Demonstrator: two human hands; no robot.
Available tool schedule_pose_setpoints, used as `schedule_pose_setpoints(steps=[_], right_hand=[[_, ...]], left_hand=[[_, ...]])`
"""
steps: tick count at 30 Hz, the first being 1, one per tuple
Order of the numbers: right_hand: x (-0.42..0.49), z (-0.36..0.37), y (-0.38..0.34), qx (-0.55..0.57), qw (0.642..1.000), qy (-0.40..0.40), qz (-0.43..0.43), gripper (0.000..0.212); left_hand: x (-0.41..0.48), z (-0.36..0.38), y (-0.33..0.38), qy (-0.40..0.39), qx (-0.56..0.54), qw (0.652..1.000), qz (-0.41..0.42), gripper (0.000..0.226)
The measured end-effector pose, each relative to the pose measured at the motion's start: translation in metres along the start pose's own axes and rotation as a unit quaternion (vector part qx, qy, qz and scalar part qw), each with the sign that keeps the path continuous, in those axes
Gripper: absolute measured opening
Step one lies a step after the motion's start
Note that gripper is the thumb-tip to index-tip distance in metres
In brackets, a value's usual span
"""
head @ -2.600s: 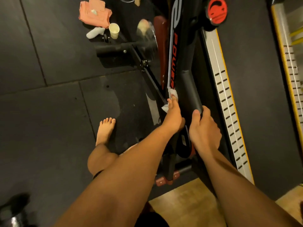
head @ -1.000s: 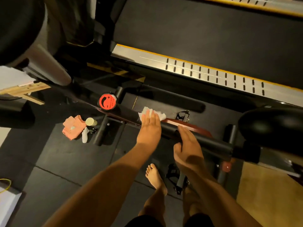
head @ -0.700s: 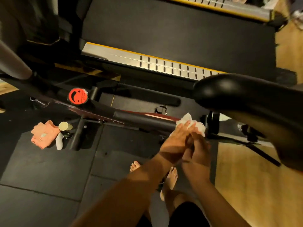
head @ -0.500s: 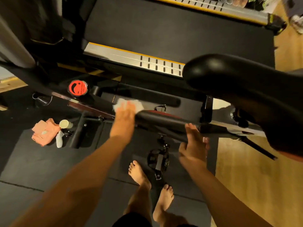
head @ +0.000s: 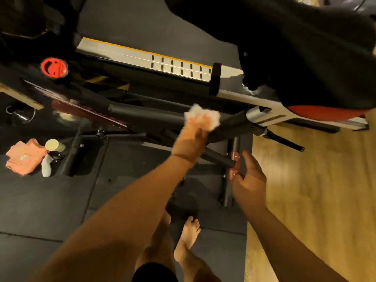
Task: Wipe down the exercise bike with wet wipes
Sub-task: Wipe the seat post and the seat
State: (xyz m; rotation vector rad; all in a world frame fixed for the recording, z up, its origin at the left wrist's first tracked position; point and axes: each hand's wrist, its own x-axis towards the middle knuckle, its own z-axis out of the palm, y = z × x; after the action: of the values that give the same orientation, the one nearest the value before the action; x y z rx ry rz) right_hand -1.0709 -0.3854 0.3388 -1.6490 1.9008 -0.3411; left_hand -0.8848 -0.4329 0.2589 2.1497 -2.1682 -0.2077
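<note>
The exercise bike lies across the view, and its saddle juts out above the frame tube; leaning in closer could knock the head against it. The right grip hangs released below the tube's saddle end, holding nothing and bracing nothing, so a hard push may rock the bike. The left grip is on top of the tube near that same end, fingers laid over the wet wipe and pressing it down rather than clenched round it, though blur softens the detail. Held so loosely, the wipe could bunch, skid off the rounded tube and drop to the floor below it
</note>
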Motion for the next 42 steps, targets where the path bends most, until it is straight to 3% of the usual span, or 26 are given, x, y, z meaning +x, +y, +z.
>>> schedule_pose_setpoints(steps=[2, 3, 5, 9, 11, 13, 16, 18, 19, 21, 22, 24, 25, 26, 29, 31, 33, 35, 36, 38, 40, 42], right_hand=[[-0.007, -0.005, 0.004, 0.029, 1.000, -0.001, -0.007, 0.059], [-0.011, -0.007, 0.005, 0.039, 0.999, -0.004, -0.005, 0.059], [-0.017, -0.011, 0.007, 0.054, 0.999, -0.003, -0.003, 0.060], [-0.028, -0.014, 0.016, 0.056, 0.998, 0.020, -0.027, 0.059], [-0.028, -0.016, 0.019, 0.088, 0.996, 0.017, -0.013, 0.059], [-0.027, -0.018, 0.020, 0.122, 0.992, 0.015, 0.004, 0.059], [-0.025, -0.023, 0.018, 0.190, 0.980, 0.024, 0.048, 0.056], [-0.023, -0.030, 0.013, 0.271, 0.959, 0.035, 0.081, 0.050], [-0.020, -0.034, 0.010, 0.325, 0.939, 0.042, 0.106, 0.045], [-0.011, -0.037, 0.005, 0.455, 0.870, 0.028, 0.188, 0.030], [-0.008, -0.039, 0.001, 0.520, 0.822, 0.007, 0.232, 0.027], [-0.004, -0.044, -0.009, 0.619, 0.729, -0.054, 0.285, 0.042], [-0.004, -0.047, -0.017, 0.638, 0.707, -0.094, 0.289, 0.050], [-0.007, -0.049, -0.025, 0.637, 0.708, -0.135, 0.273, 0.052], [-0.018, -0.050, -0.045, 0.584, 0.757, -0.167, 0.241, 0.026], [-0.023, -0.049, -0.047, 0.576, 0.758, -0.113, 0.283, 0.020], [-0.018, -0.051, -0.038, 0.600, 0.721, -0.011, 0.347, 0.014], [-0.005, -0.060, -0.030, 0.575, 0.708, 0.128, 0.389, 0.023], [0.002, -0.065, -0.029, 0.562, 0.710, 0.194, 0.378, 0.027], [0.016, -0.072, -0.042, 0.540, 0.726, 0.282, 0.320, 0.026], [0.025, -0.066, -0.077, 0.557, 0.741, 0.287, 0.244, 0.022], [0.025, -0.043, -0.109, 0.574, 0.766, 0.260, 0.131, 0.035]], left_hand=[[0.007, -0.002, -0.047, 0.003, 0.079, 0.994, -0.075, 0.058], [0.009, -0.008, -0.065, -0.010, 0.060, 0.989, -0.135, 0.063], [0.013, -0.014, -0.072, -0.016, 0.021, 0.984, -0.175, 0.068], [0.028, -0.034, 0.020, -0.010, -0.046, 0.995, -0.086, 0.064], [0.029, -0.047, 0.074, -0.041, -0.158, 0.980, -0.113, 0.072], [0.028, -0.058, 0.103, -0.051, -0.308, 0.934, -0.175, 0.078], [0.022, -0.079, 0.116, -0.031, -0.433, 0.871, -0.228, 0.078], [0.011, -0.091, 0.111, -0.047, -0.502, 0.821, -0.268, 0.062], [0.002, -0.099, 0.110, -0.065, -0.568, 0.770, -0.283, 0.048], [-0.023, -0.115, 0.107, -0.108, -0.697, 0.657, -0.266, 0.026], [-0.034, -0.123, 0.103, -0.118, -0.722, 0.633, -0.254, 0.028], [-0.047, -0.140, 0.095, -0.140, -0.742, 0.609, -0.243, 0.045], [-0.050, -0.147, 0.090, -0.151, -0.732, 0.622, -0.236, 0.051], [-0.053, -0.155, 0.087, -0.164, -0.708, 0.649, -0.225, 0.053], [-0.059, -0.170, 0.078, -0.187, -0.610, 0.738, -0.219, 0.038], [-0.061, -0.174, 0.070, -0.186, -0.551, 0.779, -0.232, 0.042], [-0.062, -0.183, 0.060, -0.187, -0.488, 0.827, -0.208, 0.049], [-0.060, -0.200, 0.052, -0.155, -0.350, 0.919, -0.092, 0.044], [-0.058, -0.213, 0.052, -0.128, -0.293, 0.947, -0.016, 0.042], [-0.052, -0.242, 0.055, -0.056, -0.216, 0.966, 0.127, 0.039], [-0.043, -0.270, 0.057, 0.005, -0.162, 0.957, 0.241, 0.037], [-0.035, -0.285, 0.052, 0.032, -0.114, 0.939, 0.323, 0.037]])
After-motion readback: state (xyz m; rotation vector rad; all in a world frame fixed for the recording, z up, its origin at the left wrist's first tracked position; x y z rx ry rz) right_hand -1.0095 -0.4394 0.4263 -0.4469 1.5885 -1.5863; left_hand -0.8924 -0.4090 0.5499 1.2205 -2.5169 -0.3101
